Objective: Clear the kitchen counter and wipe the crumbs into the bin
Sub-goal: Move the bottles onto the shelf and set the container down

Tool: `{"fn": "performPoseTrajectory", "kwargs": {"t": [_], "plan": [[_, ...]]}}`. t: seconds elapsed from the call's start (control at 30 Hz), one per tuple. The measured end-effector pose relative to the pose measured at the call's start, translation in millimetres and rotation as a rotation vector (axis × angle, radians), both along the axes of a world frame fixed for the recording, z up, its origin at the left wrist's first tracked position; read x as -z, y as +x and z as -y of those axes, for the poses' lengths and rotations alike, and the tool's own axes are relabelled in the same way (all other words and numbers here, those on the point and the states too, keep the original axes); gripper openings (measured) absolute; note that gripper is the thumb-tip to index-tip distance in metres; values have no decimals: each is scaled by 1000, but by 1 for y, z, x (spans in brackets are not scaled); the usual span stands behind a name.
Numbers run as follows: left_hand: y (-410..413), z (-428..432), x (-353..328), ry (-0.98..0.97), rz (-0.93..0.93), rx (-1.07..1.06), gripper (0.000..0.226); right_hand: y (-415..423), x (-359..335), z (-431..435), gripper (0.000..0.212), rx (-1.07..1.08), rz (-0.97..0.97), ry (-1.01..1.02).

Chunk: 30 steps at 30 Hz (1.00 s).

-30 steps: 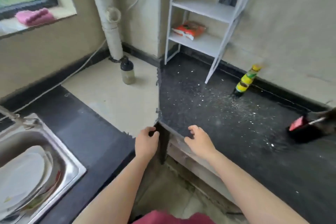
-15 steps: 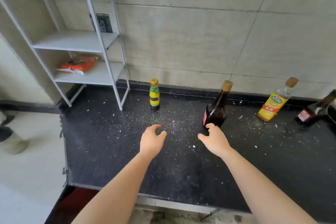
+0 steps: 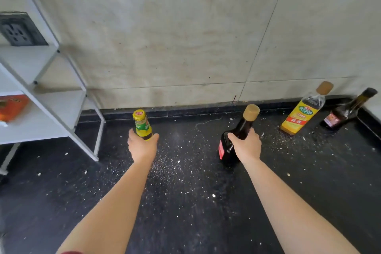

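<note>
The black counter (image 3: 185, 202) is strewn with white crumbs (image 3: 165, 165). My left hand (image 3: 142, 146) grips a small bottle with a yellow cap and green-yellow label (image 3: 141, 125), standing near the back wall. My right hand (image 3: 246, 146) grips the shoulder of a dark bottle with a tan cap and red label (image 3: 237, 130). Further right stand a yellow-labelled bottle (image 3: 303, 113) and a dark bottle (image 3: 346, 111) in the corner. No bin is in view.
A white metal rack (image 3: 61, 109) stands on the counter at the left, with an orange packet (image 3: 12, 107) on its lower shelf. A wall socket (image 3: 18, 29) sits behind the rack. The tiled wall runs along the back.
Both hands have moved forward from above the counter and taken hold of the two bottles. The view has moved closer to the wall.
</note>
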<state>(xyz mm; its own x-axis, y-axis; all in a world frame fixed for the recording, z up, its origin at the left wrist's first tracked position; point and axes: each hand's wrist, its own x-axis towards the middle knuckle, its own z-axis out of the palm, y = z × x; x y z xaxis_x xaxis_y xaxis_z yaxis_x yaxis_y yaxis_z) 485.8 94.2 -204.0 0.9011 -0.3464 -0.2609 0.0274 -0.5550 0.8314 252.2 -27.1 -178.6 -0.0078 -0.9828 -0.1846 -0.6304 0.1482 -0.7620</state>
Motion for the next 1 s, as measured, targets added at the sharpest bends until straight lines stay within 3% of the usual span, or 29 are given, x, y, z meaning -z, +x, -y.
{"fn": "performPoseTrajectory", "kwargs": {"t": [0.13,0.27,0.5,0.67,1.0], "plan": [[17,19,29,-11,-34,11,82,3,26,-1,28,72,91,-66],[27,22,40,-34,-25,0,60,3,34,-2,27,79,129,-118],[11,-8,27,-64,40,179,48,1,19,-1,26,-39,68,-115],[-2,-37,-22,-173,127,314,41,10,-4,-20,24,-263,-14,-215],[2,-126,-152,-408,309,286,35,69,-132,-75,19,-574,295,-463]]}}
